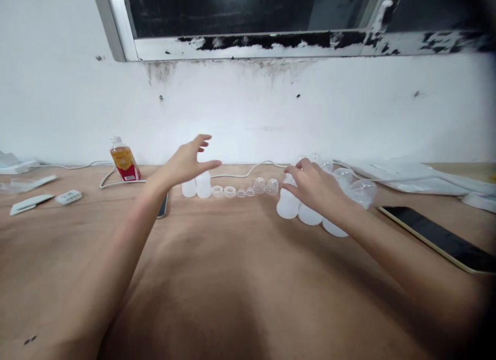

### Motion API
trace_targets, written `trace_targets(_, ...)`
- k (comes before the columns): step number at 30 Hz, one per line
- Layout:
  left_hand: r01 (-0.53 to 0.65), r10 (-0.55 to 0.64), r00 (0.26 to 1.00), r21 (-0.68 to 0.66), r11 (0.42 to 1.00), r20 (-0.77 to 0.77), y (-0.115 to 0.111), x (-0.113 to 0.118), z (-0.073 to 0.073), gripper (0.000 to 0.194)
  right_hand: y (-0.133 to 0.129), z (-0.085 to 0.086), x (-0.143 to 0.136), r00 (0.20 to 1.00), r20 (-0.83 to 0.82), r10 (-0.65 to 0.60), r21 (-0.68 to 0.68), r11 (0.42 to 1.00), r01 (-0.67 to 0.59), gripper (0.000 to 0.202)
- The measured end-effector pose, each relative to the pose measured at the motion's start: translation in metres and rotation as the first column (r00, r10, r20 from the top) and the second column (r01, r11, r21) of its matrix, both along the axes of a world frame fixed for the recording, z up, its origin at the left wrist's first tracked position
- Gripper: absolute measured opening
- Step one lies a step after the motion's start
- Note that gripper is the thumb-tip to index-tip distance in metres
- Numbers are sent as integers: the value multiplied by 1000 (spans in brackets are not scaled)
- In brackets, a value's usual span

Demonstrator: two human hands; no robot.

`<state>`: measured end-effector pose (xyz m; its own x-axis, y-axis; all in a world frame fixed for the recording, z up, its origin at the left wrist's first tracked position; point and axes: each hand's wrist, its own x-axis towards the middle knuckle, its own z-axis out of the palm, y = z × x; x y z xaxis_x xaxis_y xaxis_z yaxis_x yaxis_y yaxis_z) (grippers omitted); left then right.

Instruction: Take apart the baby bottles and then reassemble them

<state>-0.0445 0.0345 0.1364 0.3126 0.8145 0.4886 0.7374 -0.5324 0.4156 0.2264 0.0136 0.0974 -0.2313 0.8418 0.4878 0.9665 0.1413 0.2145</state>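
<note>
My left hand (pixel 190 161) is raised over two white baby bottles (pixel 203 185), thumb and fingers spread with nothing between them. To their right runs a row of small parts: two clear rings (pixel 229 191), two small clear nipples (pixel 242 193) and two clear domed caps (pixel 259 185). My right hand (pixel 306 182) is at the bottle group on the right, its thumb and fingers around the upper part of the leftmost white baby bottle (pixel 287 205). Beside it stand more white bottles (pixel 310 215), partly hidden by the hand and forearm. Several clear domed caps (pixel 363 191) lie behind my right forearm.
A bottle of amber liquid (pixel 126 161) stands at the back left near a white cable (pixel 104 180). Two phones lie on the table, one dark-screened (pixel 437 236) at right, another (pixel 163 207) behind my left wrist. Plastic packaging (pixel 406 178) lies along the wall.
</note>
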Motion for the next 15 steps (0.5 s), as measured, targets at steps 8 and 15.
trace_targets(8,326,-346,933,-176,929,-98,-19,72,-61,60,-5,-7,-33,811,-488,323,-50,917,-396,35)
trace_targets(15,184,-205,958,-120,976,-198,-24,88,-99,45,-5,-40,-26,721,-628,292,-252,800,-544,28)
